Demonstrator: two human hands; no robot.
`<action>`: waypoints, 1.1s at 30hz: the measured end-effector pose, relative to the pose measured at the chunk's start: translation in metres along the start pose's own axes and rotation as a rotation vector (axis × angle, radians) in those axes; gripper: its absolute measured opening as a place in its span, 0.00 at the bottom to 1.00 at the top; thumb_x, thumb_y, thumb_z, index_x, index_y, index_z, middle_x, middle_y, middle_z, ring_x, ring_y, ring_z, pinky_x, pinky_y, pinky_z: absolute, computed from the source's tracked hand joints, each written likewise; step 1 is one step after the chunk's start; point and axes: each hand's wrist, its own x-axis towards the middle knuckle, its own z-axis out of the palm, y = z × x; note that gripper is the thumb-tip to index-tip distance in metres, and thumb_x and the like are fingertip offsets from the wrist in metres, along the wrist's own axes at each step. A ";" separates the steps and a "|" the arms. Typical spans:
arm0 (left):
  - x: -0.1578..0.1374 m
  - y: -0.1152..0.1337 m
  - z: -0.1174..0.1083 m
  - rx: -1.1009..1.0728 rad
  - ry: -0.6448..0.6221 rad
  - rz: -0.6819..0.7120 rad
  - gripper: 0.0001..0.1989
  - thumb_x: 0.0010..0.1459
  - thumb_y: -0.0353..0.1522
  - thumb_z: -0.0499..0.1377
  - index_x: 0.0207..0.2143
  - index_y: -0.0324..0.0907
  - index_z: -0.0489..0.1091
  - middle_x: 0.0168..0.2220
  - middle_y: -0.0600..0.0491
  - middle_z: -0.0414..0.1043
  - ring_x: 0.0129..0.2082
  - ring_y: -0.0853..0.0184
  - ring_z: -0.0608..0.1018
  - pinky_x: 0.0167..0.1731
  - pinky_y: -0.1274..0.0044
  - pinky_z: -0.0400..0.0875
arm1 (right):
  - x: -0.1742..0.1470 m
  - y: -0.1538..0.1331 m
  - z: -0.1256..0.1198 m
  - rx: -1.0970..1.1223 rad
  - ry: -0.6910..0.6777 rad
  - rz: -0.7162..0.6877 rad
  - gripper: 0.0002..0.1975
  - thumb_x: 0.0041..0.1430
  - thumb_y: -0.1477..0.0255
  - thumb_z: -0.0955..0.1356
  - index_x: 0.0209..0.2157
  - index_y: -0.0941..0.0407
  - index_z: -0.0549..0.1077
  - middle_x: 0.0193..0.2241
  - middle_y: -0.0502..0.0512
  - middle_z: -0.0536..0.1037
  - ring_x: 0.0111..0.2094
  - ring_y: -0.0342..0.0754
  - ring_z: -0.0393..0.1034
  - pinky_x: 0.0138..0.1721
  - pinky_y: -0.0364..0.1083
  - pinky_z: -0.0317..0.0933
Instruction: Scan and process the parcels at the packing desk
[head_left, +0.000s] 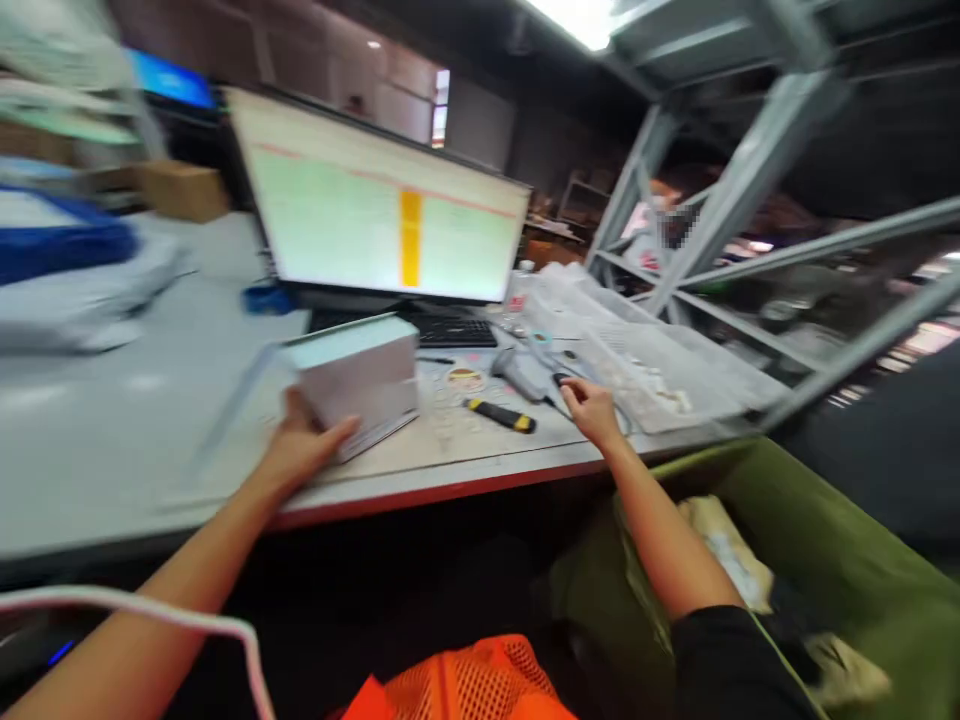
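Note:
My left hand [300, 445] grips the lower left of a pale box [360, 380], its thumb across the front face. Tilted, the box stands at the table's front edge, and its light blue-green top shows. Over the right side of the table, my right hand [594, 408] has its fingers pinched at a small black object [560, 379], whose kind I cannot make out. Just left of that hand lies a grey barcode scanner [517, 374]. A black and yellow utility knife [501, 415] rests between the two hands.
Behind the box stand a monitor [337, 220] and a black keyboard [457, 331]. Clear plastic trays [637, 360] hold small pieces at right. A green fabric bin [847, 540] sits below the table's right end. Wrapped packages [67, 290] lie at left. A white cable [150, 608] crosses my left arm.

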 end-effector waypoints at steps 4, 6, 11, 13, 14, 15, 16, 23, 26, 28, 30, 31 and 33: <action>-0.025 -0.034 -0.018 -0.072 0.005 -0.129 0.45 0.49 0.50 0.72 0.62 0.41 0.58 0.56 0.44 0.77 0.58 0.46 0.80 0.61 0.59 0.75 | 0.030 -0.022 0.076 -0.149 -0.076 -0.017 0.28 0.66 0.66 0.67 0.62 0.67 0.74 0.61 0.75 0.77 0.61 0.64 0.72 0.66 0.57 0.61; -0.022 -0.035 -0.016 -0.096 -0.012 -0.126 0.46 0.49 0.51 0.71 0.62 0.43 0.56 0.58 0.42 0.77 0.59 0.47 0.79 0.61 0.59 0.75 | 0.041 -0.030 0.098 -0.310 -0.119 0.032 0.33 0.66 0.65 0.67 0.67 0.68 0.69 0.66 0.76 0.72 0.66 0.65 0.67 0.69 0.57 0.58; -0.022 -0.027 -0.015 -0.097 -0.037 -0.135 0.43 0.53 0.54 0.68 0.61 0.44 0.56 0.59 0.40 0.75 0.59 0.45 0.79 0.59 0.57 0.75 | 0.058 -0.042 0.125 -0.489 -0.255 0.205 0.31 0.67 0.66 0.67 0.67 0.67 0.67 0.55 0.78 0.78 0.59 0.67 0.74 0.59 0.60 0.67; -0.023 -0.027 -0.016 -0.079 -0.026 -0.153 0.42 0.54 0.55 0.67 0.61 0.44 0.56 0.58 0.39 0.76 0.58 0.44 0.79 0.57 0.57 0.76 | 0.066 -0.046 0.129 -0.490 -0.255 0.209 0.27 0.65 0.69 0.67 0.62 0.68 0.72 0.51 0.81 0.79 0.56 0.69 0.76 0.54 0.60 0.69; -0.023 -0.027 -0.016 -0.064 -0.012 -0.168 0.41 0.55 0.55 0.66 0.61 0.43 0.57 0.58 0.39 0.76 0.58 0.43 0.79 0.56 0.56 0.76 | 0.070 -0.048 0.129 -0.483 -0.255 0.201 0.25 0.64 0.70 0.67 0.59 0.68 0.73 0.50 0.82 0.80 0.54 0.70 0.77 0.52 0.60 0.69; -0.023 -0.028 -0.016 -0.047 0.009 -0.183 0.40 0.56 0.55 0.65 0.60 0.43 0.57 0.57 0.38 0.76 0.57 0.42 0.80 0.56 0.55 0.76 | 0.073 -0.051 0.127 -0.469 -0.260 0.185 0.24 0.63 0.70 0.68 0.57 0.67 0.75 0.48 0.82 0.80 0.51 0.69 0.78 0.49 0.59 0.70; -0.022 -0.028 -0.016 -0.030 0.037 -0.197 0.38 0.57 0.55 0.64 0.60 0.42 0.58 0.57 0.37 0.77 0.57 0.42 0.79 0.56 0.55 0.76 | 0.075 -0.053 0.124 -0.445 -0.273 0.157 0.21 0.62 0.68 0.68 0.54 0.64 0.78 0.46 0.80 0.81 0.48 0.68 0.79 0.45 0.58 0.69; -0.022 -0.028 -0.015 0.005 0.101 -0.228 0.34 0.59 0.54 0.63 0.56 0.42 0.60 0.57 0.35 0.76 0.58 0.39 0.79 0.55 0.54 0.76 | 0.031 -0.092 0.074 -0.053 -0.611 -0.225 0.11 0.58 0.61 0.71 0.35 0.53 0.80 0.31 0.54 0.82 0.32 0.53 0.76 0.34 0.48 0.67; -0.022 -0.030 -0.014 -0.015 0.097 -0.225 0.34 0.59 0.55 0.63 0.57 0.43 0.60 0.57 0.36 0.76 0.59 0.40 0.79 0.55 0.55 0.76 | -0.002 -0.112 0.066 0.073 -0.738 -0.370 0.11 0.59 0.62 0.69 0.34 0.54 0.78 0.30 0.51 0.81 0.32 0.50 0.73 0.33 0.46 0.64; -0.023 -0.031 -0.014 -0.026 0.101 -0.223 0.34 0.59 0.54 0.63 0.57 0.43 0.59 0.57 0.36 0.76 0.59 0.41 0.79 0.55 0.55 0.76 | -0.013 -0.117 0.069 0.065 -0.721 -0.416 0.10 0.60 0.63 0.69 0.32 0.54 0.76 0.29 0.51 0.80 0.31 0.49 0.72 0.33 0.46 0.61; -0.023 -0.031 -0.014 -0.040 0.102 -0.217 0.34 0.59 0.54 0.63 0.56 0.43 0.60 0.57 0.36 0.77 0.58 0.41 0.79 0.56 0.55 0.76 | -0.010 -0.112 0.077 0.042 -0.684 -0.426 0.09 0.61 0.63 0.68 0.34 0.54 0.76 0.30 0.52 0.81 0.32 0.50 0.72 0.34 0.46 0.61; -0.023 -0.031 -0.015 -0.047 0.100 -0.214 0.33 0.58 0.54 0.63 0.56 0.43 0.60 0.56 0.36 0.77 0.58 0.42 0.80 0.56 0.55 0.76 | -0.004 -0.105 0.083 0.021 -0.657 -0.413 0.10 0.61 0.63 0.68 0.36 0.54 0.77 0.32 0.52 0.82 0.33 0.51 0.74 0.35 0.47 0.62; -0.024 -0.030 -0.016 -0.053 0.096 -0.216 0.33 0.57 0.54 0.63 0.55 0.44 0.60 0.56 0.36 0.77 0.57 0.41 0.80 0.55 0.55 0.76 | 0.017 -0.086 0.095 -0.074 -0.584 -0.347 0.12 0.63 0.61 0.68 0.40 0.54 0.79 0.35 0.55 0.83 0.36 0.54 0.76 0.38 0.48 0.63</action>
